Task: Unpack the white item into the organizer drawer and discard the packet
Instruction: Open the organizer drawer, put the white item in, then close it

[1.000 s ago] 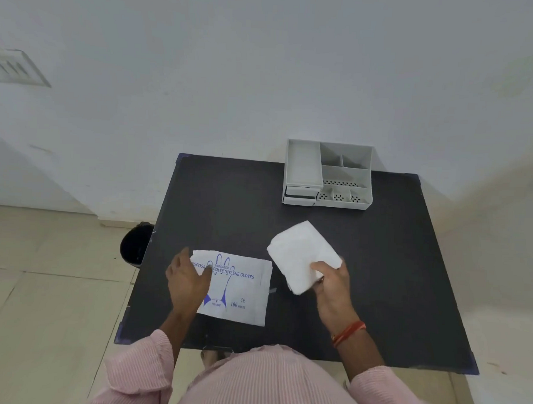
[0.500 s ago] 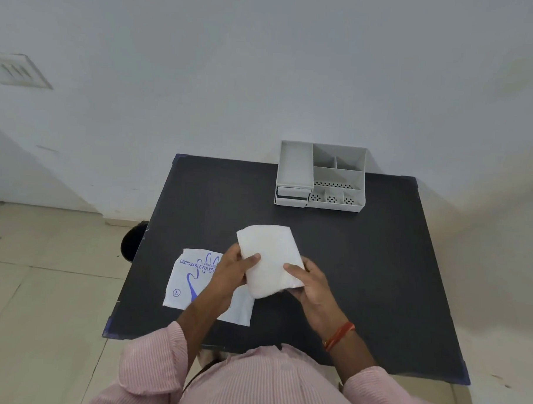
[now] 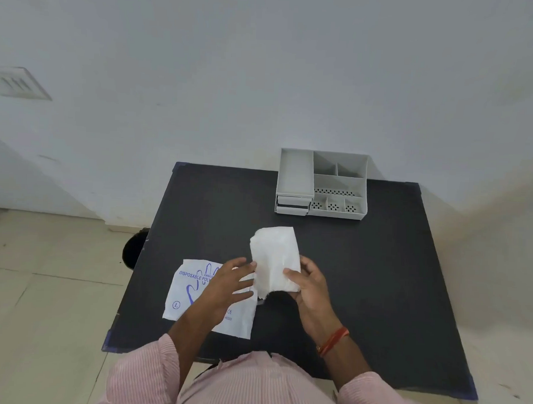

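Fingers (image 3: 292,274) of my right hand (image 3: 309,287) pinch white item (image 3: 275,257) | left hand (image 3: 228,284) spread, released | packet (image 3: 188,293) flat | organizer (image 3: 322,183) compartments bare

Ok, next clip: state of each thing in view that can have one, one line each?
white item: out of the packet, folded, held above the table
right hand: gripping the white item's lower right edge
left hand: fingers spread, at the item's left edge
packet: flat on the table, under the left hand
organizer: upright at the table's far edge, compartments look empty
drawers: roughly flush, look shut
bin: on the floor, mostly hidden
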